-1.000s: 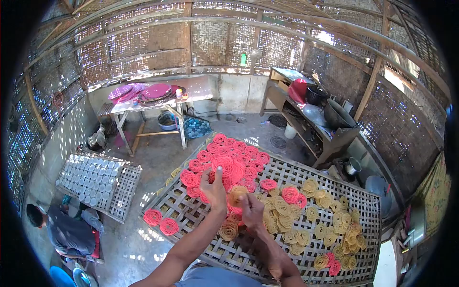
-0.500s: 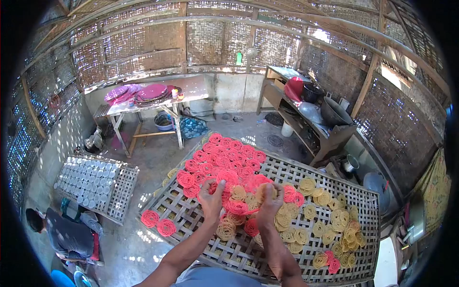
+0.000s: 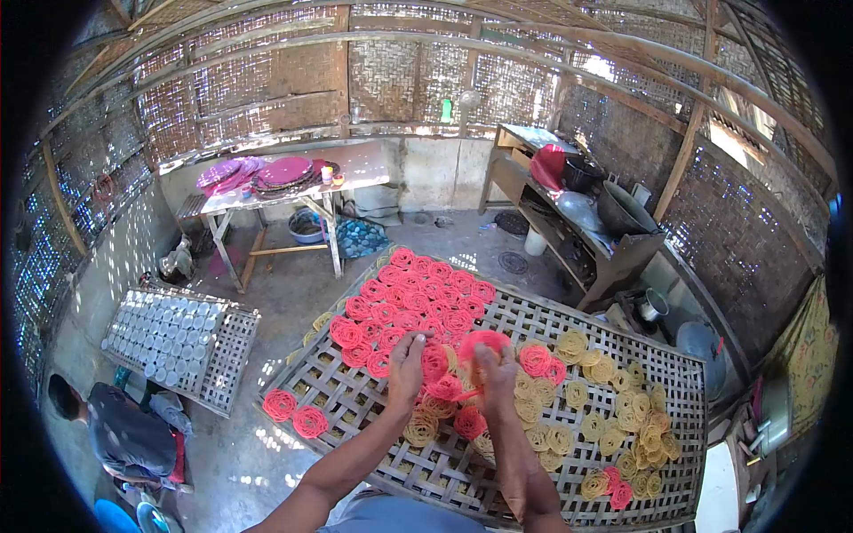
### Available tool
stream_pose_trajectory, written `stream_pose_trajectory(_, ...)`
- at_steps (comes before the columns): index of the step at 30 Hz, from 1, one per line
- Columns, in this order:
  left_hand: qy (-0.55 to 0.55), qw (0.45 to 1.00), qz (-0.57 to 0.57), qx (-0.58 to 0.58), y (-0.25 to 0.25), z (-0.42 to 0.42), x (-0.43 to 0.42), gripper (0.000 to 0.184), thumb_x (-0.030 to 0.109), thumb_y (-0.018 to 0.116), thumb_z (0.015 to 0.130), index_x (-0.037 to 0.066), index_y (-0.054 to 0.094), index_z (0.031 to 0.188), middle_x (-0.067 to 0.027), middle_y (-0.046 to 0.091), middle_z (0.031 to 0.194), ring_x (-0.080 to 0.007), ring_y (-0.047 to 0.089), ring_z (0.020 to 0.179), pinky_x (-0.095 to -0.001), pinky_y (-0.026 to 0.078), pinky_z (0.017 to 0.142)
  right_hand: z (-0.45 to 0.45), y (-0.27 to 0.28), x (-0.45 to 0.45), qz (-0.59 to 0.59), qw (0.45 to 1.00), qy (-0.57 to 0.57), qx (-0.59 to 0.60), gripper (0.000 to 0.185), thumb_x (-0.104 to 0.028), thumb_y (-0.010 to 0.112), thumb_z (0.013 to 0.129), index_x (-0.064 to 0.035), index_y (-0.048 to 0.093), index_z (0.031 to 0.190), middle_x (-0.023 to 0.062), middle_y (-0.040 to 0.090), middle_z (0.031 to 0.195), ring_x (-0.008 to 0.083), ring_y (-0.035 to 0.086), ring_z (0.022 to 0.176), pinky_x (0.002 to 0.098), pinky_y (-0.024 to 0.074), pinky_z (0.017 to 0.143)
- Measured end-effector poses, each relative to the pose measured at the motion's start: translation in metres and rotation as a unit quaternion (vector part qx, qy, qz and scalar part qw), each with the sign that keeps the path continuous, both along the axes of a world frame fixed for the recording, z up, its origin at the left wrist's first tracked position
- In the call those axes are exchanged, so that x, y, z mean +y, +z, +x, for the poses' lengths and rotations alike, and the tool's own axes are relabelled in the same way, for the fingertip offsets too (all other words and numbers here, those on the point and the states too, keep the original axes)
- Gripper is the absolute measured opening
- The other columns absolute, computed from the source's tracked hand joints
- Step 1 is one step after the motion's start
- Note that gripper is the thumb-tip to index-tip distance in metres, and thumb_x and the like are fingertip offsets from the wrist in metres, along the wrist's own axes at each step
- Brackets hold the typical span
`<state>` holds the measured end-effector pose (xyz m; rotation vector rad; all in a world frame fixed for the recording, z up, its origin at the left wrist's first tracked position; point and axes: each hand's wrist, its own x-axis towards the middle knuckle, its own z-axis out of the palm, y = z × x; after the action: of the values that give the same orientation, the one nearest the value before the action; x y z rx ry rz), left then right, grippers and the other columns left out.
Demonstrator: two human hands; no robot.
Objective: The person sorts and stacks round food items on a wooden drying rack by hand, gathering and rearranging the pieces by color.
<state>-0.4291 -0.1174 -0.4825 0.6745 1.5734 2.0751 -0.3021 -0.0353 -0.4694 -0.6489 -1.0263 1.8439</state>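
Note:
Over a woven bamboo rack [image 3: 329, 404], both my hands are among round, lacy, noodle-like coils. My left hand [image 3: 407, 369] is closed at the edge of pink coils [image 3: 434, 362], its thumb raised. Beside it, my right hand [image 3: 495, 377] is closed on a pink coil [image 3: 484, 341], blurred by motion; its fingertips are partly smeared. Many pink coils [image 3: 410, 298] lie packed on the far left part of the rack. Pale yellow coils [image 3: 526, 404] lie around and right of my right hand, some overlapping. Two pink coils [image 3: 309, 421] rest near the left corner.
A person [image 3: 129, 431] sits low at the left near a rack of white round pieces [image 3: 169, 333]. A table [image 3: 360, 169] with pink discs stands at the back. To the right, a wooden bench [image 3: 569, 226] holds a large dark wok [image 3: 626, 209].
The yellow coil at my right hand no longer shows there, and a pink coil is now in front of that hand. My left hand has shifted slightly right, beside pink coils.

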Motion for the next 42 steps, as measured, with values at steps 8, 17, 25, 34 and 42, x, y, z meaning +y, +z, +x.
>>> stream_pose_trajectory(8,-0.073,0.995,0.067,0.015,0.0,0.018,0.001,0.033,0.015,0.045,0.104,0.001,0.057,0.131,-0.0114,0.061,0.127,-0.0194,0.059,0.114,-0.0334,0.044,0.103,-0.003,0.001,-0.003,0.123,0.986,-0.031,-0.112,0.033,-0.014,0.082,0.085,-0.0013,0.066,0.112,0.0058,0.071,0.097,0.0136,0.068,0.086,0.0301,0.0565,0.077)
stream_pose_trajectory(17,-0.255,0.964,0.073,-0.027,0.009,0.052,0.008,0.047,0.025,0.047,0.107,0.002,0.043,0.148,-0.013,0.056,0.136,-0.0205,0.057,0.122,-0.035,0.045,0.106,-0.004,-0.011,0.005,0.153,0.976,-0.14,-0.065,0.038,-0.03,0.079,0.088,-0.0036,0.064,0.11,0.0067,0.067,0.104,0.0152,0.063,0.092,0.0303,0.0524,0.08)
stream_pose_trajectory(25,-0.214,0.935,-0.037,0.281,-0.007,0.065,0.019,0.083,0.049,0.06,0.098,0.006,0.024,0.159,-0.0259,0.016,0.165,-0.0393,0.008,0.155,-0.0472,0.013,0.124,0.011,-0.005,0.015,0.077,0.968,-0.237,-0.017,0.03,-0.028,0.071,0.095,-0.0047,0.06,0.11,0.0033,0.063,0.091,0.0093,0.058,0.076,0.0258,0.0477,0.067)
stream_pose_trajectory(34,-0.209,0.72,-0.341,0.567,-0.03,0.018,-0.105,0.102,0.046,0.079,0.081,0.009,0.024,0.159,-0.0277,0.029,0.158,-0.0448,0.026,0.148,-0.0529,0.024,0.121,0.052,0.012,0.05,0.35,0.874,-0.272,-0.199,0.03,-0.029,0.068,0.096,0.0001,0.067,0.103,0.0051,0.067,0.095,0.0143,0.059,0.087,0.0308,0.0462,0.083)
stream_pose_trajectory(42,-0.187,0.849,-0.256,0.422,-0.024,0.037,-0.099,0.083,0.018,0.079,0.08,0.006,0.038,0.15,-0.0207,0.056,0.126,-0.0394,0.055,0.12,-0.0464,0.046,0.102,0.021,-0.023,0.015,0.558,0.627,0.09,-0.536,0.062,-0.055,0.065,0.088,-0.0078,0.065,0.128,0.0162,0.063,0.133,0.0355,0.055,0.126,0.0483,0.0364,0.111)
